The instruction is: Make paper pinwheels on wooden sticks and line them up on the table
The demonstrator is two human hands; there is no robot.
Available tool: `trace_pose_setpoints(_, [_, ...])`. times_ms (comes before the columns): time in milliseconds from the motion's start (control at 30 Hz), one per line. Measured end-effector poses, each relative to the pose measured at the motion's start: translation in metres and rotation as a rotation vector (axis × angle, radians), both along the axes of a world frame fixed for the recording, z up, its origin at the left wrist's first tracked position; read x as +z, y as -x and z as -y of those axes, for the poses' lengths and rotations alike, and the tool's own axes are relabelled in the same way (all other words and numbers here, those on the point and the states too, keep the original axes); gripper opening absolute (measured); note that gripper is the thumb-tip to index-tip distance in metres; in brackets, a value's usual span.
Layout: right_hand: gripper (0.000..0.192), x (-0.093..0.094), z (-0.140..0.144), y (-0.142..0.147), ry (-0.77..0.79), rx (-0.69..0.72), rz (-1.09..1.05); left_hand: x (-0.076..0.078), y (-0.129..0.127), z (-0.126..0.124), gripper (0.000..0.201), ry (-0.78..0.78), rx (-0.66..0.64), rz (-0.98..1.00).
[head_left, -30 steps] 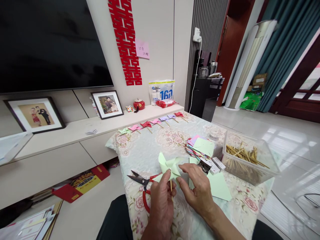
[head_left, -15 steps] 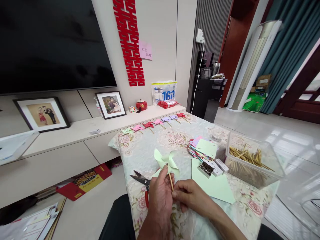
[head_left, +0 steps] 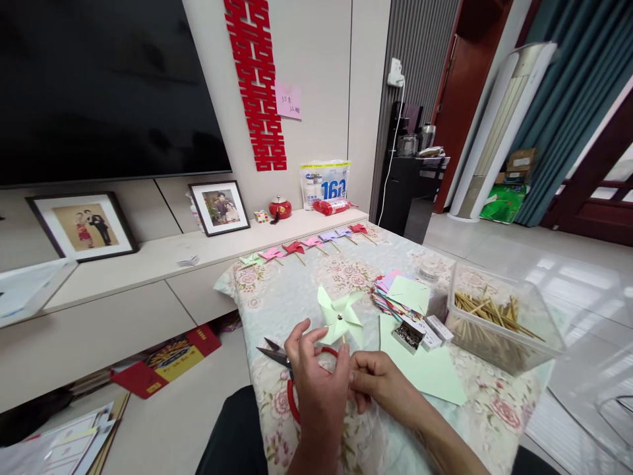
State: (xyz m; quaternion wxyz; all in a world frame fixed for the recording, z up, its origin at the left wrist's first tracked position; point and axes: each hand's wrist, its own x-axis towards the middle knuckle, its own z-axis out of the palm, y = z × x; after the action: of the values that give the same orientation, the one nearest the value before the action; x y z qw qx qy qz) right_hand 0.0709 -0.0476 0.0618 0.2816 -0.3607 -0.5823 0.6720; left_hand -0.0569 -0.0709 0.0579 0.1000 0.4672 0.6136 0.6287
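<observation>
A light green paper pinwheel [head_left: 339, 315] with a metal pin at its centre stands upright on a thin wooden stick. My left hand [head_left: 316, 386] and my right hand [head_left: 383, 386] meet at the lower end of the stick and both pinch it, just above the floral cloth on the table [head_left: 297, 297]. The left index finger curls up towards the pinwheel's left blade. Red-handled scissors [head_left: 284, 361] lie under my left hand. A green paper sheet [head_left: 425, 369] lies right of my hands.
A stack of coloured paper squares [head_left: 398, 295], a small box of pins [head_left: 408, 335] and a clear tub of wooden sticks [head_left: 499, 323] sit to the right. Several finished pinwheels [head_left: 306, 245] line the table's far edge. A low shelf with framed photos [head_left: 220, 206] runs behind.
The pinwheel has risen from my left fingers and now stands upright facing me. My left thumb left the pin. Both hands slid down to the stick's lower end.
</observation>
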Motion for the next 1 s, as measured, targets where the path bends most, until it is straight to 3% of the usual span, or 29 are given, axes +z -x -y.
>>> trace_pose_setpoints(400, [0.043, 0.002, 0.002, 0.002, 0.026, 0.021, -0.008, 0.005, 0.005, -0.005, 0.002, -0.003, 0.021, -0.144])
trace_pose_setpoints(833, [0.038, -0.003, 0.001, 0.004, 0.015, -0.008, 0.02, 0.004, 0.006, -0.003, 0.008, 0.033, -0.02, -0.068])
trace_pose_setpoints(1000, [0.037, -0.005, -0.002, 0.0, -0.049, -0.101, 0.084, -0.007, 0.024, 0.001, 0.012, 0.025, 0.01, -0.113])
